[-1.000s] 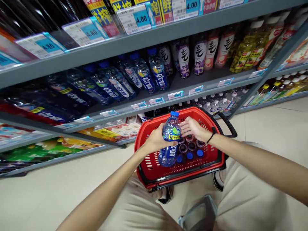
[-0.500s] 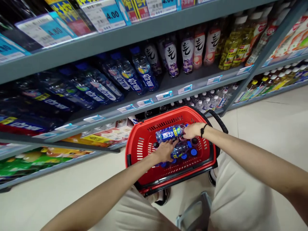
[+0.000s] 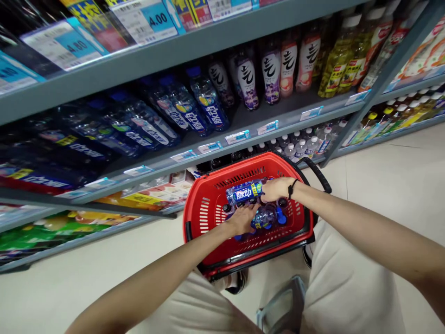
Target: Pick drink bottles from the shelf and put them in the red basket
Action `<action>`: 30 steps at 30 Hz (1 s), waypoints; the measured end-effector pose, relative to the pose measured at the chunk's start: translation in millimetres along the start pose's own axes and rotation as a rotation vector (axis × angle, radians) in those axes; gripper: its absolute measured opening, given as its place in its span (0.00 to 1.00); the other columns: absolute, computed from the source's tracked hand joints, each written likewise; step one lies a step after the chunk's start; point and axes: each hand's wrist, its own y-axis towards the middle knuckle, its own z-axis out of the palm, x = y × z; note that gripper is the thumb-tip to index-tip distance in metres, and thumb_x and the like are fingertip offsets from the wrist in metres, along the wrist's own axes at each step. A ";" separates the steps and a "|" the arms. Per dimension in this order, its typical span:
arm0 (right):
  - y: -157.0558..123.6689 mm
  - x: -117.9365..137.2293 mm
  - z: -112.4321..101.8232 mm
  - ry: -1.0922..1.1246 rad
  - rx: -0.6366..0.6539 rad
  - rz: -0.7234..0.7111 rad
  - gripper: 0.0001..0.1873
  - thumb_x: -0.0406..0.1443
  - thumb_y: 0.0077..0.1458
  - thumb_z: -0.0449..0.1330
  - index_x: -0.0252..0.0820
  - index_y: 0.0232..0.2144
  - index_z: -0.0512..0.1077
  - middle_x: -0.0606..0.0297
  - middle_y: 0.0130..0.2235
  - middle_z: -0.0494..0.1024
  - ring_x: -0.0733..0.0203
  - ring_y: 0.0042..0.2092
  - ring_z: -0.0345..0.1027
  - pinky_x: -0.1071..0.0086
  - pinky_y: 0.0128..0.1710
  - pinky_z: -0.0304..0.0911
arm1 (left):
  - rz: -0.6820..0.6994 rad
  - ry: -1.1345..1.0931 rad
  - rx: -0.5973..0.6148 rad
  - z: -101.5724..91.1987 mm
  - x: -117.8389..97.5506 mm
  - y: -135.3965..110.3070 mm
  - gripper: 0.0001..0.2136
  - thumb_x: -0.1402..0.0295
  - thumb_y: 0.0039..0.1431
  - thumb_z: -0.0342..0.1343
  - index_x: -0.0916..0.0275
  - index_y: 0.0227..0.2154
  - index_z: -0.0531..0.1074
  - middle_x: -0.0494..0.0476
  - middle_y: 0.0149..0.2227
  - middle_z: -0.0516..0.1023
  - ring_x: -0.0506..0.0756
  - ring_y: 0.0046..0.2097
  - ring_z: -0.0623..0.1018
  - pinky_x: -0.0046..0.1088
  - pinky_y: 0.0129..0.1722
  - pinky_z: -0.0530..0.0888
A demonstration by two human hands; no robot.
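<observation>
A red shopping basket [image 3: 205,213] stands on the floor in front of me, holding several blue-capped bottles. One blue-labelled bottle [image 3: 243,193] lies on its side across the others. My right hand [image 3: 276,189] is closed on the cap end of that lying bottle; a black band circles the wrist. My left hand [image 3: 245,219] reaches into the basket and grips a second blue bottle [image 3: 266,216] lying among the upright ones.
Grey store shelves [image 3: 194,153] run across the view, stocked with blue drink bottles [image 3: 205,104], purple and pink bottles [image 3: 271,74] and yellow drinks further right. Price tags line the shelf edges. The basket's black handle [image 3: 318,174] sticks out right. Pale tiled floor lies around.
A second ago my left hand held the blue bottle upright above the basket. It now lies sideways in the basket under my right hand, and my left hand has dropped onto another bottle.
</observation>
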 end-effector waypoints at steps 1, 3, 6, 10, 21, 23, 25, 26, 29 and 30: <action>-0.3 0.2 -0.7 -0.038 0.015 0.004 0.18 0.39 0.55 0.60 0.30 0.42 0.79 0.42 0.46 0.81 0.39 0.50 0.76 0.54 0.50 0.70 | 0.005 -0.006 -0.007 1.0 0.2 -0.4 0.46 0.61 0.46 0.72 0.59 0.66 0.55 0.67 0.60 0.71 0.68 0.60 0.73 0.40 0.56 0.72; -0.6 0.0 -0.9 -0.103 0.029 0.009 0.22 0.41 0.57 0.58 0.29 0.46 0.78 0.41 0.48 0.80 0.38 0.49 0.76 0.54 0.48 0.71 | 0.013 -0.014 -0.014 2.8 0.3 -1.0 0.47 0.62 0.46 0.72 0.61 0.66 0.55 0.68 0.61 0.70 0.68 0.61 0.72 0.40 0.57 0.71; -0.5 -2.1 2.2 -0.185 0.031 -0.017 0.23 0.42 0.61 0.55 0.31 0.51 0.76 0.41 0.50 0.79 0.40 0.51 0.75 0.57 0.47 0.70 | 0.031 -0.022 -0.015 4.7 -0.7 -0.7 0.47 0.61 0.46 0.73 0.61 0.67 0.54 0.69 0.62 0.70 0.68 0.61 0.72 0.40 0.58 0.71; 3.7 -7.6 9.1 -0.267 0.028 -0.077 0.25 0.43 0.65 0.50 0.31 0.51 0.77 0.42 0.49 0.79 0.42 0.49 0.76 0.61 0.43 0.69 | 0.037 -0.026 -0.043 4.3 -3.3 1.9 0.47 0.60 0.46 0.72 0.62 0.66 0.55 0.69 0.60 0.71 0.68 0.57 0.75 0.41 0.55 0.73; 12.7 -9.5 15.4 -0.319 0.060 -0.108 0.24 0.41 0.67 0.45 0.33 0.45 0.77 0.45 0.42 0.80 0.48 0.39 0.77 0.66 0.32 0.60 | 0.052 -0.004 -0.161 -3.2 -16.7 6.1 0.35 0.53 0.56 0.64 0.69 0.60 0.60 0.69 0.55 0.73 0.66 0.55 0.75 0.44 0.55 0.72; 11.2 -8.5 16.1 -0.328 0.062 -0.119 0.23 0.40 0.67 0.45 0.33 0.43 0.77 0.44 0.41 0.79 0.46 0.40 0.77 0.66 0.32 0.58 | 0.059 0.011 -0.161 -1.2 -17.2 5.4 0.34 0.54 0.56 0.65 0.70 0.59 0.62 0.70 0.56 0.72 0.67 0.57 0.73 0.46 0.56 0.71; 10.0 -8.3 17.4 -0.335 0.058 -0.128 0.23 0.40 0.67 0.45 0.33 0.42 0.76 0.43 0.41 0.79 0.46 0.40 0.76 0.66 0.32 0.57 | 0.062 0.026 -0.157 1.8 -17.9 4.3 0.33 0.56 0.56 0.65 0.71 0.58 0.62 0.71 0.56 0.71 0.68 0.58 0.72 0.48 0.56 0.71; 9.7 -8.8 18.4 -0.334 0.056 -0.131 0.23 0.40 0.68 0.44 0.33 0.42 0.76 0.44 0.41 0.79 0.46 0.40 0.76 0.66 0.32 0.57 | 0.063 0.032 -0.153 3.4 -18.4 3.6 0.33 0.56 0.56 0.64 0.71 0.59 0.62 0.72 0.57 0.70 0.68 0.58 0.71 0.48 0.55 0.71; 10.1 -11.8 22.1 -0.328 0.056 -0.135 0.24 0.40 0.68 0.43 0.33 0.43 0.76 0.44 0.43 0.79 0.47 0.40 0.76 0.65 0.32 0.57 | 0.051 0.044 -0.126 7.9 -19.3 1.1 0.36 0.56 0.55 0.64 0.73 0.60 0.60 0.74 0.58 0.68 0.69 0.57 0.71 0.50 0.55 0.72; 10.5 -13.1 23.3 -0.324 0.063 -0.133 0.24 0.40 0.68 0.43 0.33 0.43 0.76 0.44 0.43 0.79 0.47 0.41 0.76 0.65 0.33 0.57 | 0.038 0.043 -0.111 9.2 -19.3 0.0 0.36 0.56 0.55 0.65 0.73 0.60 0.59 0.74 0.58 0.69 0.69 0.57 0.72 0.50 0.54 0.72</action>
